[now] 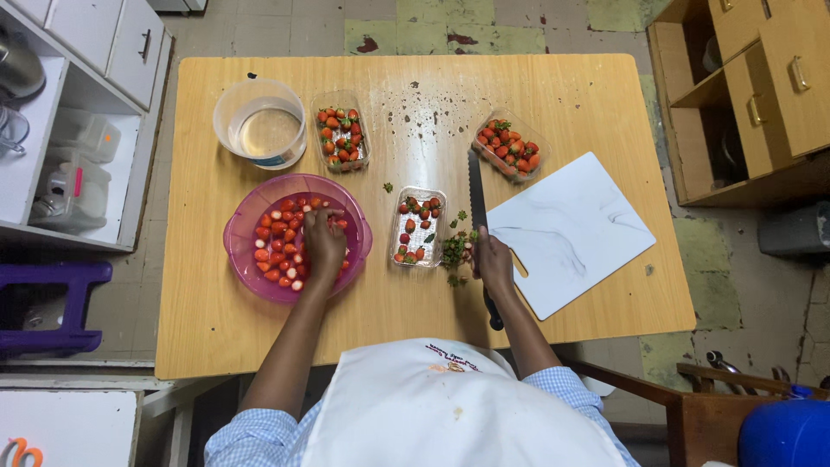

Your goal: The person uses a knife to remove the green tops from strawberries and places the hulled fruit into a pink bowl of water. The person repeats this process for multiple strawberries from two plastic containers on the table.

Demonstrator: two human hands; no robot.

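Here, on the wooden table [216,329]: far left, a clear tub of water [259,121]. Below it, a purple bowl [246,220] of hulled strawberries [278,251]; left hand [323,244] sits inside it, fingers curled down among the fruit, grip on any 1 berry can't be told. Next, 2 clear punnets: a full one [341,131] near the tub, a part-empty one [417,227] just beside the bowl. A heap of green tops [455,251] follows. Right hand [493,264] is closed around a long knife [476,186], blade pointing away. Then a white cutting board [571,233], with a 3rd punnet [510,149] above it.
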